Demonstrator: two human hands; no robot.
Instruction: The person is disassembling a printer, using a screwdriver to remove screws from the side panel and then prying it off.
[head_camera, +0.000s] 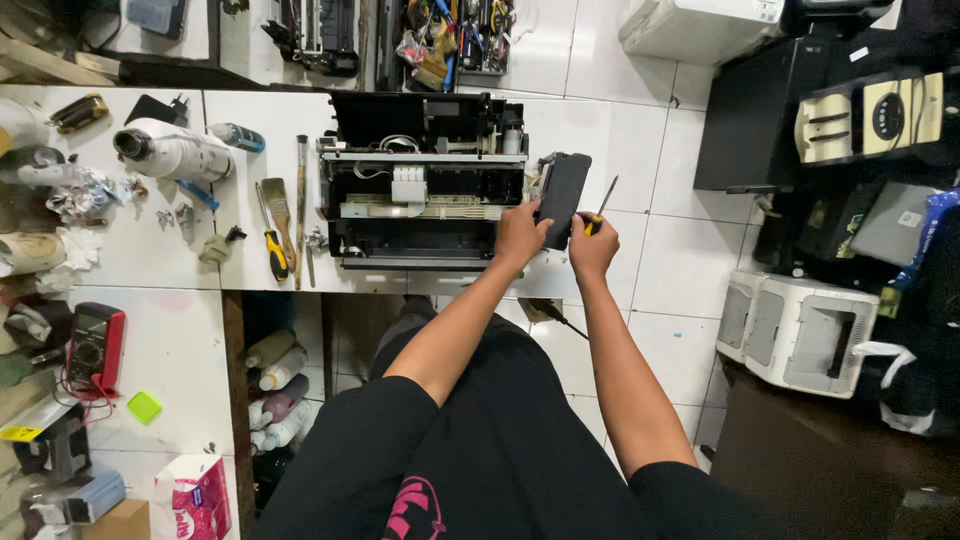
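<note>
- Hands at the right end of an opened black printer (425, 190) that sits on the white counter (150, 260); person seated, black shirt, both forearms reaching forward.
- Left hand (520, 235) closed around the lower edge of a black side panel (562, 195), fingers wrapped on it; panel stands roughly upright, tilted a little, just beside the printer's right end. Cannot tell whether panel and printer body touch.
- Right hand (592, 250) closed on a screwdriver (600, 208) with a yellow-and-black grip; thin shaft points up and to the right, tip clear of the panel.
- The two hands nearly touch each other, panel's lower edge between them.
- Printer lid is raised at the back; white parts and a pale roller strip show inside the open body.
- Left of the printer on the counter: a paintbrush (277, 200), a second yellow-handled screwdriver (272, 245), a long thin rod (300, 205), all lying roughly parallel.
- Farther left: a white cylinder (175, 152) on its side, crumpled foil and tissue scraps near it.
- Lower left: red multimeter (95, 345) with leads, small green block (144, 406) just beside it.
- Under the counter: several bottles (275, 385) lying stacked.
- Right, on the tiled floor: a white printer (795, 325), well apart from the hands.
</note>
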